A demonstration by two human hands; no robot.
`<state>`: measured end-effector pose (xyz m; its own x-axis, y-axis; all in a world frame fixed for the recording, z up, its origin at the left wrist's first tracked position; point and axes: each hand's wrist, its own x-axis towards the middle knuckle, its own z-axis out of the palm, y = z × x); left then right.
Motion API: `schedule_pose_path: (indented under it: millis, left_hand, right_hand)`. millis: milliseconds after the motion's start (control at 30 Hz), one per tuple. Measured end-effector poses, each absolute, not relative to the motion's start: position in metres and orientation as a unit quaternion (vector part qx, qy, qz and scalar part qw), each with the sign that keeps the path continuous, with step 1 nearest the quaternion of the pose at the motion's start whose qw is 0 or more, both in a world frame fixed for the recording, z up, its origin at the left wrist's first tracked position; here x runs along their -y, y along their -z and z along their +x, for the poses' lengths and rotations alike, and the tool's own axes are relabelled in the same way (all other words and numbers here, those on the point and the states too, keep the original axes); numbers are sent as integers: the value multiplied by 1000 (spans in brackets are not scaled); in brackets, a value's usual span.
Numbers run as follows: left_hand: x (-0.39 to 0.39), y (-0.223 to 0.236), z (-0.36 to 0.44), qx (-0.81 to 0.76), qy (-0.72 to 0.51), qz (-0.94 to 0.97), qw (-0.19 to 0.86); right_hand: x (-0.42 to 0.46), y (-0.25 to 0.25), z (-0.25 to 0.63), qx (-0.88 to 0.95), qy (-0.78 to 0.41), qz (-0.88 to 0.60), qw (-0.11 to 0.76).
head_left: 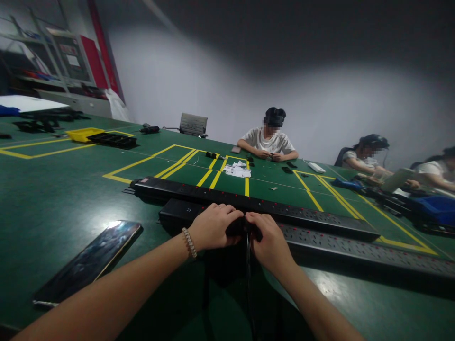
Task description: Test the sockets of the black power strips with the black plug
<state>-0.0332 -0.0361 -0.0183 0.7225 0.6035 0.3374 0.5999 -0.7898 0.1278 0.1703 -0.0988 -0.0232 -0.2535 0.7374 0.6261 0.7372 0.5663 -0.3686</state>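
My left hand (217, 227), with a beaded bracelet at the wrist, is closed around a small black part (236, 228), mostly covered by the fingers. Facing it, my right hand (269, 239) pinches the same part from the other side, thumb and fingertips close to the left ones. From between the hands a black cable (248, 274) hangs down past the table edge. Just beyond them lies a long black power strip (177, 212) with red marks and rows of sockets. Behind it a second power strip (220, 197) runs roughly parallel.
A smartphone (88, 263) lies left of my left forearm. Yellow tape lines mark the green table (71, 189). Farther off are white papers (237, 170), a yellow tray (84, 134) and a black tray (113, 140). A person (268, 139) sits opposite; others work at right by a blue bin (435, 210).
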Motion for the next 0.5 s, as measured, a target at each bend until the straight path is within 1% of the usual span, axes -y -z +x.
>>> schedule_pose_path:
  millis: [267, 500]
  left_hand:
    - [32, 18, -33, -313, -196, 929, 38]
    - [30, 17, -32, -308, -188, 932, 32]
  right_hand:
    - [99, 32, 172, 796, 23, -472, 379]
    - [105, 39, 168, 779, 73, -449, 432]
